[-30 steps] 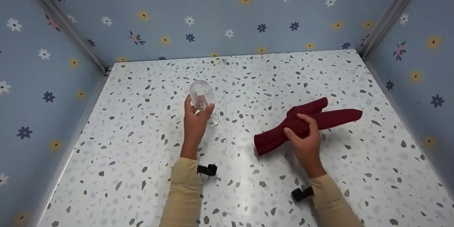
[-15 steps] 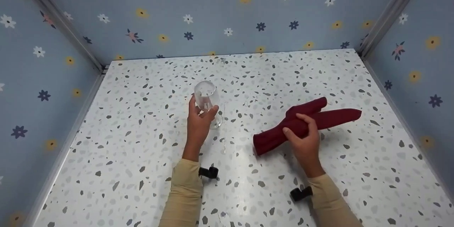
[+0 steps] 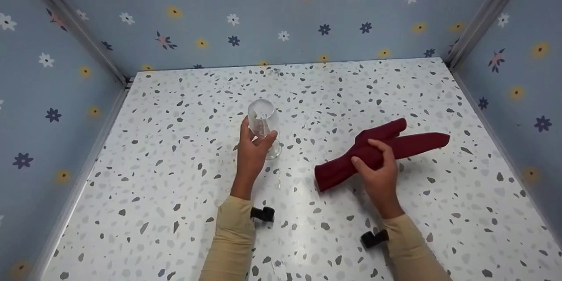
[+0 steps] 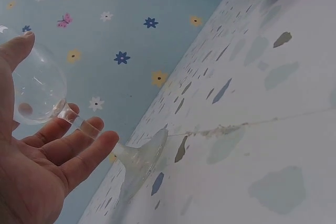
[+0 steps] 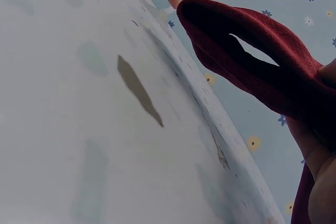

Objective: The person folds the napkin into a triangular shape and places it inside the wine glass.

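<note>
My left hand [image 3: 251, 158] holds a clear stemmed wine glass [image 3: 262, 116] near the middle of the table, bowl up. In the left wrist view the thumb lies against the bowl of the wine glass [image 4: 44, 80], while the other fingers pass behind its stem. The round foot of the glass is close over the tabletop. On the right side, my right hand [image 3: 381, 182] grips a dark red folded cloth napkin [image 3: 419, 144], thumb and fingers around its middle. Two pointed ends stick out to the right, and its gathered end points left. The right wrist view shows the napkin [image 5: 286, 40] with an open fold.
A white speckled tabletop [image 3: 184, 109] lies under both hands. Blue flower-patterned panels [image 3: 281, 13] enclose it at the back and on both sides, with metal posts [image 3: 487, 17] at the corners. Black wrist cameras [image 3: 374, 239] sit on both sleeves.
My left hand has moved a little to the right with the wine glass, closer to the napkin. The right hand and the napkin have stayed in place.
</note>
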Tool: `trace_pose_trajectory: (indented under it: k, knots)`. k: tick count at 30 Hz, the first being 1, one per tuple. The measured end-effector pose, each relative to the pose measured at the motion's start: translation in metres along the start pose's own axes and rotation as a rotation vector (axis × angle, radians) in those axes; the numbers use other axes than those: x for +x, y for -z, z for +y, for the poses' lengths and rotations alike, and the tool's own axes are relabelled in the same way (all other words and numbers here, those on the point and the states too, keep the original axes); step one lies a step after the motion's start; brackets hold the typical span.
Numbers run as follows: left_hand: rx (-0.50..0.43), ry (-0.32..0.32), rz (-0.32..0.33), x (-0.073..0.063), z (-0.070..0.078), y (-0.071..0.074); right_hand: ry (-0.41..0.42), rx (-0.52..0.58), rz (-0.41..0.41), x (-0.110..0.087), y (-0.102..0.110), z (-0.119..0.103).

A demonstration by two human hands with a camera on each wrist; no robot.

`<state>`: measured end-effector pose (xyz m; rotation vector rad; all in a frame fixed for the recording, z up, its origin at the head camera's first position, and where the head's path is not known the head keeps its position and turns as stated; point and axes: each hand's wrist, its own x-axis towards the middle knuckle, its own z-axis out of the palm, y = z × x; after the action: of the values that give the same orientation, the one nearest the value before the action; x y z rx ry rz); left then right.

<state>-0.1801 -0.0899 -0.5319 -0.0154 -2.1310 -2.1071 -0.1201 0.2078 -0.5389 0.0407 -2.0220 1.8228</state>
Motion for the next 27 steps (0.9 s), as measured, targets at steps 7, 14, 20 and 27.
trace_pose_trajectory:
  k: [7, 14, 20, 27]
  knots:
    - [0.086, 0.008, 0.015, -0.004, -0.004, -0.007, 0.004, -0.004, 0.012, -0.003, -0.003, -0.018]
    - [0.066, -0.028, -0.012, -0.007, -0.007, -0.011, -0.028, -0.01, 0.012, -0.003, -0.005, -0.017]
    - [0.09, -0.054, 0.007, -0.008, -0.01, -0.011, -0.025, -0.001, 0.022, -0.003, -0.005, -0.016]
    - [0.132, -0.115, -0.011, -0.009, -0.012, -0.017, 0.007, -0.024, 0.03, -0.001, -0.003, -0.016]
